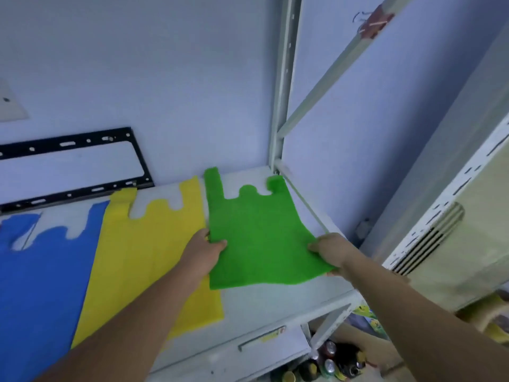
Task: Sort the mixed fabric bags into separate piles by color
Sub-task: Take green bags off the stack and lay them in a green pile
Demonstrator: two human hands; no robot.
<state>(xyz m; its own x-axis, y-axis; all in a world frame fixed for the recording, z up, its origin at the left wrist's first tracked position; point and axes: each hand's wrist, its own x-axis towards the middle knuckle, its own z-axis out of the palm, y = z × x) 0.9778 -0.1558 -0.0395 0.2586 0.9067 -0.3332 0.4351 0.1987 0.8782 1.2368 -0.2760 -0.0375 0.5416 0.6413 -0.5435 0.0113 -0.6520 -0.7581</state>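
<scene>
Here, the green bag (256, 230) lies flat at centre right of the frame on the white table (275, 307), handles pointing toward the wall. The left hand (205, 250) pinches its lower left edge, thumb on top of the fabric. The right hand (329, 253) grips its lower right corner, thumb on top and fingertips showing beneath the edge. The bag's lower left corner overlaps the yellow bag (154, 249), which is spread flat just to the left. The blue bag (46, 271) lies at the far left of the frame, its right edge tucked under the yellow one. All three bags have their handles toward the wall. A black bracket (68, 166) leans against the wall at mid left. A pale metal post (283, 86) rises behind the green bag. At the bottom right, below the table edge, stand several cans (327, 362).
</scene>
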